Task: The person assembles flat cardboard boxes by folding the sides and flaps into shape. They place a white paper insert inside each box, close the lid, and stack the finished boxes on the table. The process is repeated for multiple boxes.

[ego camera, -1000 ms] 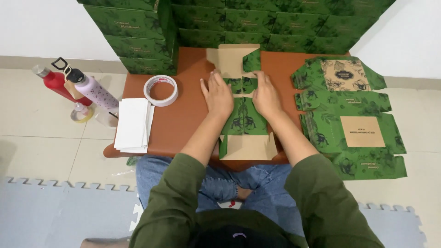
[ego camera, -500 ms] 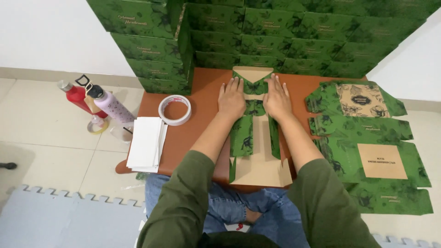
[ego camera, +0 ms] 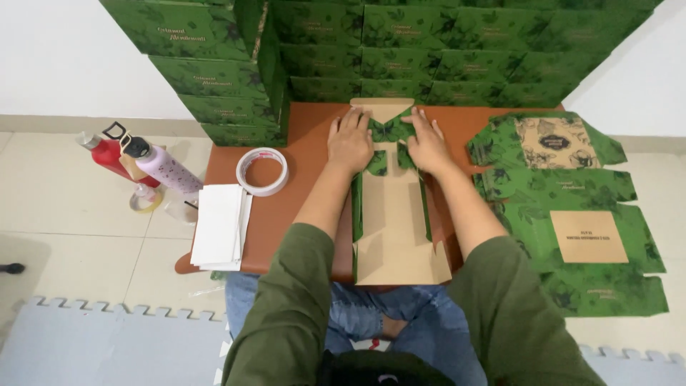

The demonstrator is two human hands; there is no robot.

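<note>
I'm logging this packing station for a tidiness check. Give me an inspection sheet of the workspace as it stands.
Surface: low brown table.
Job's things: half-folded green box blank, brown inside up, side walls raised.
Clutter: tape roll; white paper stack; flat green blanks at right.
Hands: left hand and right hand press flat on the blank's far flaps, fingers spread.
Cables: nothing seen.
Surroundings: stacked green boxes behind; two bottles on tiled floor; grey foam mats.

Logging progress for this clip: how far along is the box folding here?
Done: folded green boxes stacked behind the table. In hand: left hand and right hand press flaps of a half-formed box. Left: flat blanks piled on the right.
</note>
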